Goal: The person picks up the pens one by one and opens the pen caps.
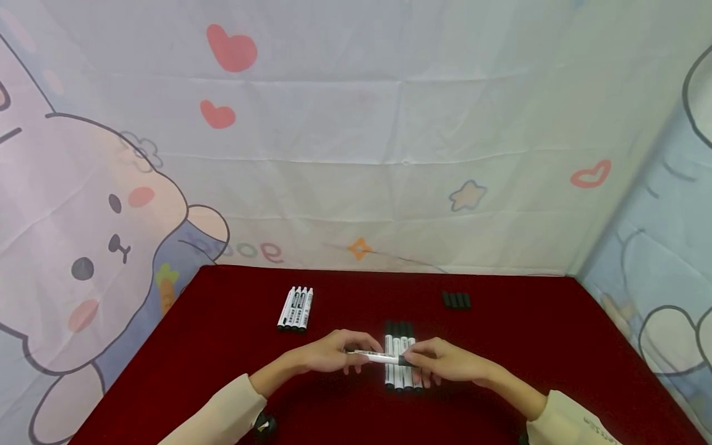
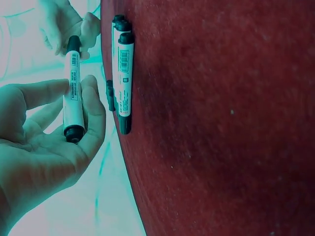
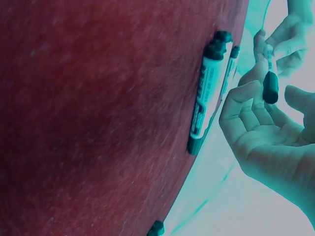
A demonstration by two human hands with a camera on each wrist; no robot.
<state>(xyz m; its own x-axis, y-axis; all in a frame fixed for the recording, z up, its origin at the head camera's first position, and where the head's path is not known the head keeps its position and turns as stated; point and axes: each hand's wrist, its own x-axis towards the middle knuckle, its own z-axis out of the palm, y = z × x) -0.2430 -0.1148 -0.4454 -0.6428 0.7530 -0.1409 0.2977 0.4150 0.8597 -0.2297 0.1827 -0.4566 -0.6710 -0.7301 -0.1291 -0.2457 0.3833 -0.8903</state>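
My left hand (image 1: 334,351) holds a white marker (image 1: 381,357) sideways, its black cap pointing right. In the left wrist view the thumb meets one side of the marker (image 2: 74,88) and curled fingers lie along the other. My right hand (image 1: 447,360) is at the capped end. In the right wrist view its thumb and index finger stand on either side of the black cap (image 3: 270,89), with small gaps showing. Below both hands, several capped markers (image 1: 398,378) lie side by side on the red cloth, partly hidden by the held marker and right fingers.
Several markers with white tips (image 1: 295,309) lie in a row at the back left of the red-covered table (image 1: 367,296). Several loose black caps (image 1: 456,301) sit together at the back right. A printed cloth backdrop (image 1: 356,142) rises behind the table.
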